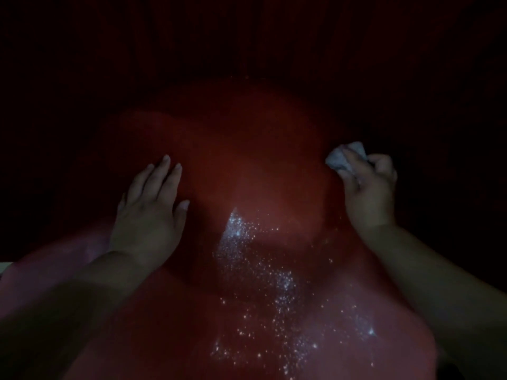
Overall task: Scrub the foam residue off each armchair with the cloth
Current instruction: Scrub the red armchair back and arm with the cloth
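Both forearms reach forward over the red armchair (247,165). The left hand (149,212) lies flat on it, fingers straight and spread. The right hand (369,185) grips the bunched white cloth (340,157) at the armchair's right edge. Foam residue (263,281) speckles the armchair between the arms.

red armchair surface (247,165) lit at centre, open between the two hands; left hand (149,212) lies flat on its left side, fingers straight; right hand (369,187) at the right edge, fingers curled round a white cloth (338,157); speckled foam residue (260,270) covers the near middle, between the forearms; beyond the lit area all is dark, and obstacles there cannot be told
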